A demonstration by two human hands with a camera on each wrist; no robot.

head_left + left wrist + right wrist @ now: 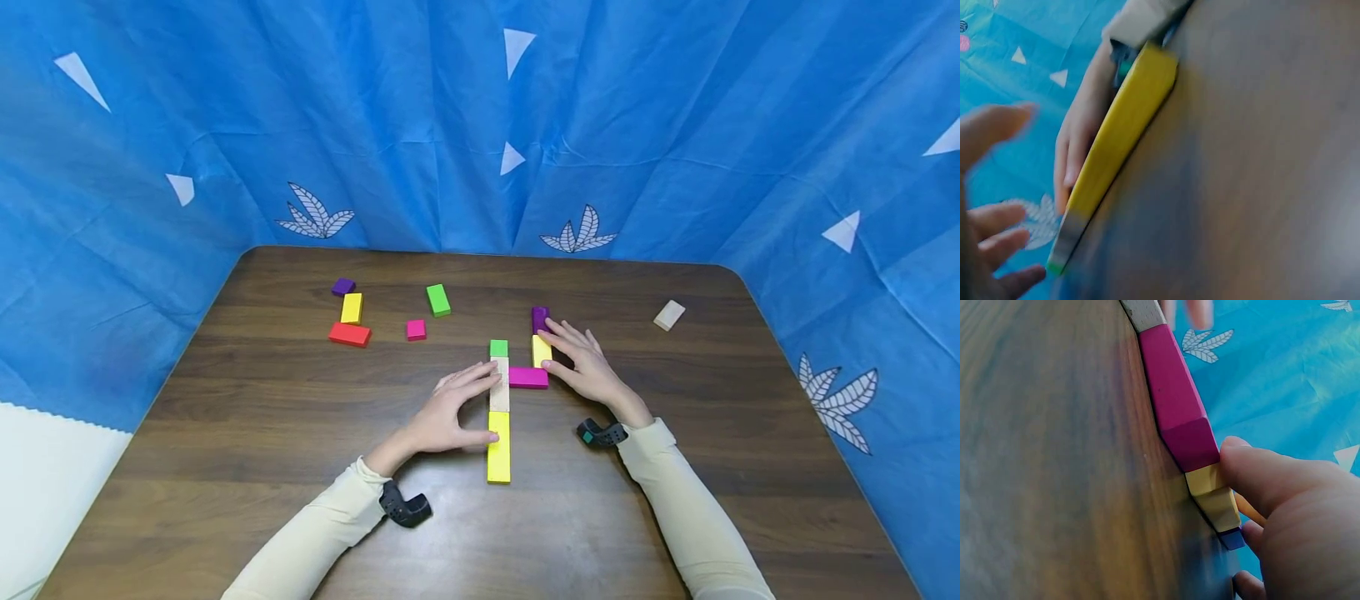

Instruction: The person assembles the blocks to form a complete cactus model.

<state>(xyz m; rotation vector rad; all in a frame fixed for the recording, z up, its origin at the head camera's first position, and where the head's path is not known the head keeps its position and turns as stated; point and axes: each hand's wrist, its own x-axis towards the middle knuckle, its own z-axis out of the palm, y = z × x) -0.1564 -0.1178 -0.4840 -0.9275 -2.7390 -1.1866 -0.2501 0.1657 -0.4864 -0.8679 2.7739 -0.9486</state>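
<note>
A column of blocks runs down the middle of the table: a green block (498,348), a pale wooden block (500,396) and a long yellow block (498,462). Joined to its right side is a magenta block (529,378), with a smaller yellow block (541,353) and a purple block (539,320) extending away from its far end. My left hand (442,417) hovers at the column's left, thumb and fingers spread. Fingers of my right hand (592,372) lie along the right side of the smaller yellow and purple blocks; its thumb (1254,465) is beside the magenta-yellow joint.
Loose blocks lie at the back left: purple (343,287), yellow (352,308), red (349,334), pink (416,330) and green (438,300). Another pale block (669,315) is at the back right. A blue curtain (435,125) hangs behind the wooden table (262,400).
</note>
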